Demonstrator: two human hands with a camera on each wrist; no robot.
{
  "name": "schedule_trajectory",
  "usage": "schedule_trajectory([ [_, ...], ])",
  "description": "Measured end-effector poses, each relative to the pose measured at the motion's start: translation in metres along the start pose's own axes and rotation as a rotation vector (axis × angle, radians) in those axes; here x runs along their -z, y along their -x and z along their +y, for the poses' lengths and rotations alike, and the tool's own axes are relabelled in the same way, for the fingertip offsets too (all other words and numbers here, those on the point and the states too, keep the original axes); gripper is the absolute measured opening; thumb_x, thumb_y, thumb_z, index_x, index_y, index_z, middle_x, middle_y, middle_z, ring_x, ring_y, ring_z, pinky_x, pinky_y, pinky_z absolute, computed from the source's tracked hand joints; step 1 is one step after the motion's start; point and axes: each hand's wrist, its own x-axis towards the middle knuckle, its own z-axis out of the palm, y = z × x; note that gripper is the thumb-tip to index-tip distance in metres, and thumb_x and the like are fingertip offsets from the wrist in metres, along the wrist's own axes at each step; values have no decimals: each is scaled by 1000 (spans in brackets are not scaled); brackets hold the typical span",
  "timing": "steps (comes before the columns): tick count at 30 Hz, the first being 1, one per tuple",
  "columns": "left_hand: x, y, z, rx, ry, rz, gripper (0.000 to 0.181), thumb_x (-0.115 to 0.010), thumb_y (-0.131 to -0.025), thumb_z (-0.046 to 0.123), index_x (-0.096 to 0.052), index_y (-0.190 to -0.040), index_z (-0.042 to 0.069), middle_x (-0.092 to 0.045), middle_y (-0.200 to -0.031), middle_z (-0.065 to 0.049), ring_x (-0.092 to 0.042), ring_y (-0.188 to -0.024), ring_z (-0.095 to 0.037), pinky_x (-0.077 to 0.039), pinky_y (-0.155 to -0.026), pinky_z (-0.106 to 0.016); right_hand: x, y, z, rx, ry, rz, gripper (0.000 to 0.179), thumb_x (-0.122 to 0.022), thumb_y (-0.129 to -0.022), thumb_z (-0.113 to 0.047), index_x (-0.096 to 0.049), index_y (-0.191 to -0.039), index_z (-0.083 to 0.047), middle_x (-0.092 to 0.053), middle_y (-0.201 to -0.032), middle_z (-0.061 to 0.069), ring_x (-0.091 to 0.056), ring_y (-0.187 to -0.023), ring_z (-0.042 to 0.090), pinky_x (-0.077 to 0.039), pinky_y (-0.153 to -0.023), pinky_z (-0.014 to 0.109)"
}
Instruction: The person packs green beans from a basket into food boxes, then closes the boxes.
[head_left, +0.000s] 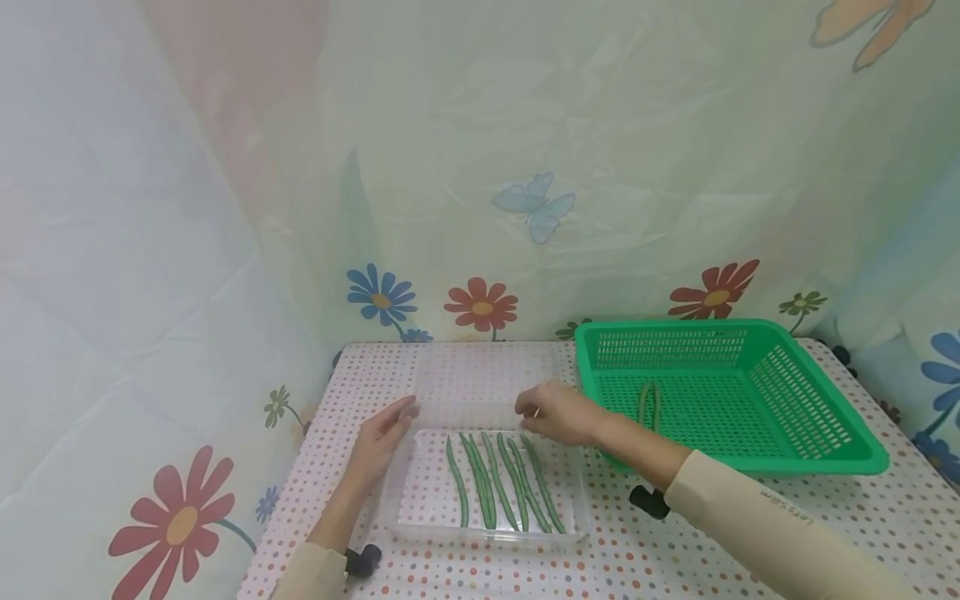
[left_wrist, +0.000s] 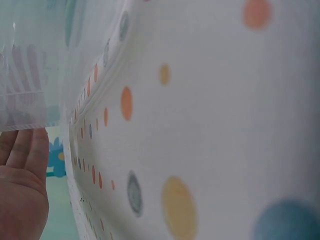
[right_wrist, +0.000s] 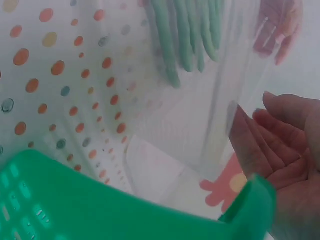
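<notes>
Several long green beans (head_left: 483,483) lie side by side in a clear plastic box (head_left: 487,532) on the table. The box's clear lid (head_left: 487,375) extends behind it, toward the wall. At the lid's left edge, near the box's back left corner, is my left hand (head_left: 381,442); its fingers (left_wrist: 37,150) look straight against the plastic in the left wrist view. My right hand (head_left: 558,412) is at the lid's right side, above the back right part of the box. In the right wrist view its fingers (right_wrist: 250,145) reach the clear plastic edge, with the thumb apart.
A green basket (head_left: 813,467) stands on the right of the table, with two green beans (head_left: 648,407) inside; my right forearm passes by its front left corner. The table has a dotted cover (head_left: 637,558). Flower-patterned sheets (head_left: 450,167) hang behind and at both sides.
</notes>
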Motion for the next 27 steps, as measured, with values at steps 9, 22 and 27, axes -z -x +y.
schedule_trajectory([
  [9,1,0,-2,2,6,-8,39,-58,-107,22,-60,-146,22,-64,-147,-5,-56,-142,-25,-41,-122,-42,31,2,-1,-9,-28,65,16,-73,-98,-17,-77,-112,-11,-79,-105,0,-73,-95,15,-65,-84,36],
  [22,1,0,0,13,10,-11,38,-57,-107,22,-61,-144,27,-66,-144,0,-59,-139,-21,-43,-121,-38,70,13,24,-139,49,195,27,-68,-101,-23,-75,-120,-5,-78,-112,10,-74,-99,24,-64,-81,43],
  [27,0,-1,-2,-3,7,-6,39,-57,-107,22,-60,-146,25,-65,-146,-2,-58,-139,-24,-44,-120,-36,75,18,41,-222,89,211,33,-66,-102,-25,-71,-126,-3,-74,-123,17,-71,-111,35,-61,-89,53],
])
